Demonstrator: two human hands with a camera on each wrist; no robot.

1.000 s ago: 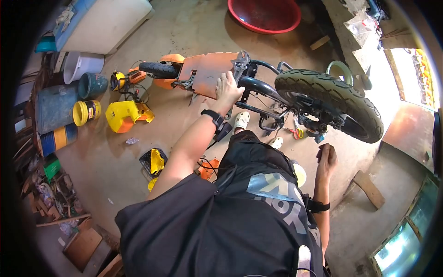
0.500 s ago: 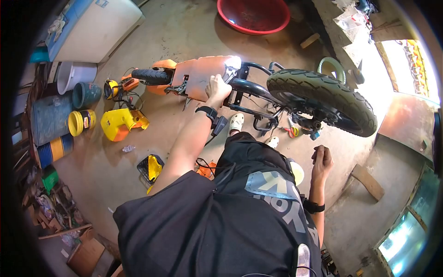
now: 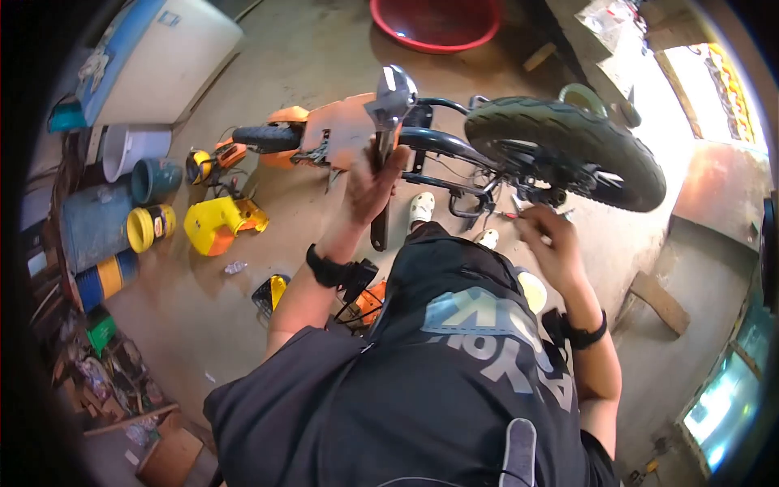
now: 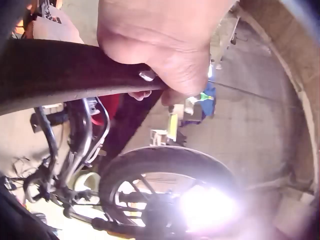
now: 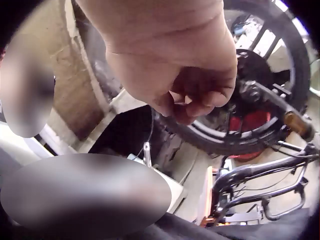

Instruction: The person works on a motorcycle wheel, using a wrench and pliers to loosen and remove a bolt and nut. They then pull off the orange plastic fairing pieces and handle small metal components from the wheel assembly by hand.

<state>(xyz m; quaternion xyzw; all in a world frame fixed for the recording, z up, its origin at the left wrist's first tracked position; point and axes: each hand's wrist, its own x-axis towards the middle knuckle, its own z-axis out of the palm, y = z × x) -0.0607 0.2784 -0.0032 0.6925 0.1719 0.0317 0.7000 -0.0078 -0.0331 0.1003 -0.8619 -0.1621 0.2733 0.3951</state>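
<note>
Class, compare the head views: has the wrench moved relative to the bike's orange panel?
Yes. The wrench, gripped by the left hand, has risen from the orange panel's edge towards the head camera, now showing larger against it.

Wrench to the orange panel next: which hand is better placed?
Left, I'd judge: the left hand grips the wrench and is nearer the orange panel. The right hand, apparently empty, is nearer the large wheel.
</note>
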